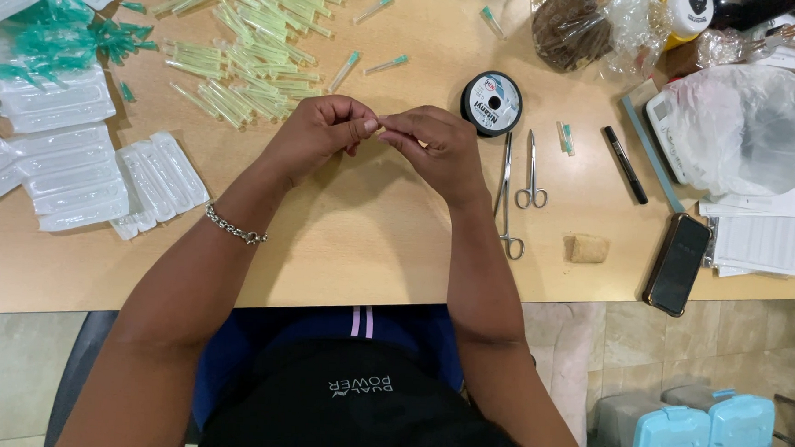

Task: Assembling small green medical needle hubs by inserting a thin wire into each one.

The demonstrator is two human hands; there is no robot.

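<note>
The left hand [317, 131] and right hand [435, 144] meet fingertip to fingertip above the pale wooden surface [370, 249], each grip pinched together on something very thin held between them; it is too small to tell what it is, only that it sits right at the point where the two thumbs and forefingers touch.

Taking the round black spool of fine line [492, 102] as landmark: the pinched fingertips lie just to its lower left, near but not touching it. Directly below the spool, beside the right hand, lie two pairs of slender steel scissor-handled instruments [519, 188], side by side. Right of the spool rest a small green-capped needle [564, 138], then a black pen [626, 164], and farther down a dark smartphone [678, 263]; a small tan block [589, 248] lies between the instruments and the phone. Left of the spool and well apart from it spreads a loose heap of pale yellow-green capped needles [253, 60], with white blister packs [73, 177] beyond. A silver chain bracelet [234, 227] circles the left wrist.
</note>
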